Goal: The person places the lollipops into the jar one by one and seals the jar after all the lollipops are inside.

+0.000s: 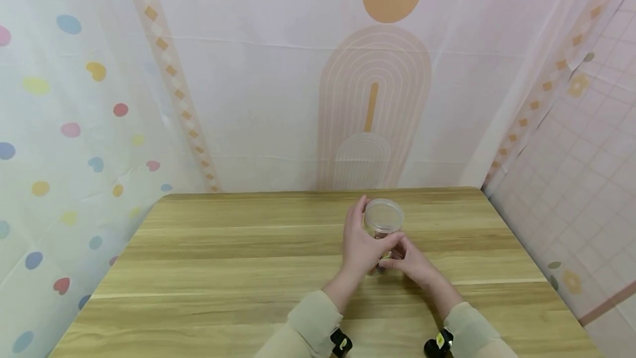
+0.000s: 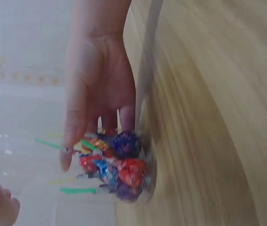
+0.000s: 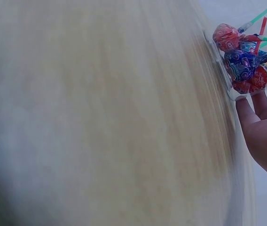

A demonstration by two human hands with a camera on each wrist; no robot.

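Your left hand [image 1: 360, 245] is wrapped around the side of a clear plastic jar [image 1: 383, 220], fingers curled against its wall, and your right hand [image 1: 411, 261] closes on the jar's lower part from the other side, fingertips meeting the left hand's near the base. The jar stands upright on the wooden desk [image 1: 223, 269], right of the middle and toward the far edge, with a clear round lid [image 1: 383, 214] on top. In the left wrist view, your left fingers [image 2: 100, 103] lie along the transparent wall, and through it you can see wrapped lollipops [image 2: 119, 165] in red, blue and purple packed at the bottom, their green sticks [image 2: 77, 190] pointing up inside. The right wrist view shows the same lollipops [image 3: 244, 66] pressed against the jar's base where it meets the desk [image 3: 100, 117], with your right fingers [image 3: 265, 127] under and beside it. Pale beige sleeves [image 1: 313, 325] cover both forearms. Behind the desk hangs a pale printed backdrop [image 1: 372, 98] with an arch motif.
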